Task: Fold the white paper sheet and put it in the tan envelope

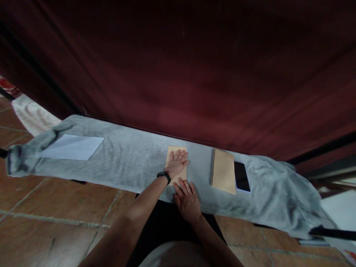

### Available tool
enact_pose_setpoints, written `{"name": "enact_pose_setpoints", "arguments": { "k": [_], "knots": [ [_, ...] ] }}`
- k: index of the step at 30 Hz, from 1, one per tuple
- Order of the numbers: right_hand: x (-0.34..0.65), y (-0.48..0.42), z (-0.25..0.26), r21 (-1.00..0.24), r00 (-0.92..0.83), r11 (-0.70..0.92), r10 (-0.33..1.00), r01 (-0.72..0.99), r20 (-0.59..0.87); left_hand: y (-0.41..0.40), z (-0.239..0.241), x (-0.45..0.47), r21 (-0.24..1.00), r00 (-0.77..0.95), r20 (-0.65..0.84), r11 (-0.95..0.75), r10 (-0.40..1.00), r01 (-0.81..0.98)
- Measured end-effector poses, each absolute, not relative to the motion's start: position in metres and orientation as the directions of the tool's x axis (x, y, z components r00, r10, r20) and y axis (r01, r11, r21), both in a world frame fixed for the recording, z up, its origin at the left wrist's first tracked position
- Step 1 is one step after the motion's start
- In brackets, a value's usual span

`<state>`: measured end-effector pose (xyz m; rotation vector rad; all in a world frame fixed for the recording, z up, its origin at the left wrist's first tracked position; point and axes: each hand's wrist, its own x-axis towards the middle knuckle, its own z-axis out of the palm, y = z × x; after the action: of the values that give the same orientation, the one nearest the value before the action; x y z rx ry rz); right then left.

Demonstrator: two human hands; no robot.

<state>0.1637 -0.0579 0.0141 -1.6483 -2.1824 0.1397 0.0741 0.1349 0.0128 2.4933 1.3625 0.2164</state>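
A tan sheet, perhaps a kraft paper bag or envelope (pixel 181 181), lies flat on the grey cloth (pixel 133 159) in front of me. Pressed flat on its upper part is my left hand (pixel 177 164), fingers stretched and a dark watch on the wrist. My right hand (pixel 187 198) rests at the sheet's lower right corner, with its fingers extended and a little apart; the fingertips touch or lie close to the sheet's edge. Neither hand grips anything. To the right sits a thick stack of similar tan pieces (pixel 224 170).
Beside the stack lies a dark-screened phone (pixel 241 176). A white sheet of paper (pixel 73 147) rests at the left of the cloth. Behind the narrow cloth-covered surface hangs a dark red curtain (pixel 178 92). Brown floor tiles (pixel 61 200) show below.
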Motion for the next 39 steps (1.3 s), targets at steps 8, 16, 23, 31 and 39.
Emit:
{"name": "enact_pose_setpoints", "arguments": {
  "k": [8, 16, 23, 31, 39],
  "knots": [
    [0.162, -0.059, 0.012, -0.326, -0.206, 0.280, 0.947, 0.903, 0.245, 0.062, 0.011, 0.007, 0.390, 0.681, 0.033, -0.637, 0.731, 0.665],
    [0.162, -0.061, 0.008, -0.318, -0.215, 0.301, 0.936, 0.899, 0.278, 0.002, 0.010, -0.039, 0.272, 0.699, 0.198, -0.723, 0.687, 0.634],
    [0.172, -0.067, 0.003, -0.316, -0.136, 0.238, 0.940, 0.918, 0.312, -0.007, 0.004, -0.045, 0.276, 0.529, 0.268, -0.590, 0.806, 0.759],
    [0.157, -0.064, 0.000, -0.325, -0.032, 0.143, 0.946, 0.935, 0.323, -0.007, 0.006, -0.010, 0.458, 0.213, 0.308, -0.340, 0.927, 0.821],
    [0.151, -0.050, 0.018, -0.340, 0.022, 0.083, 0.955, 0.937, 0.295, 0.025, 0.014, 0.010, 0.876, -0.039, 0.013, 0.008, 0.999, 0.482]
  ]
}}
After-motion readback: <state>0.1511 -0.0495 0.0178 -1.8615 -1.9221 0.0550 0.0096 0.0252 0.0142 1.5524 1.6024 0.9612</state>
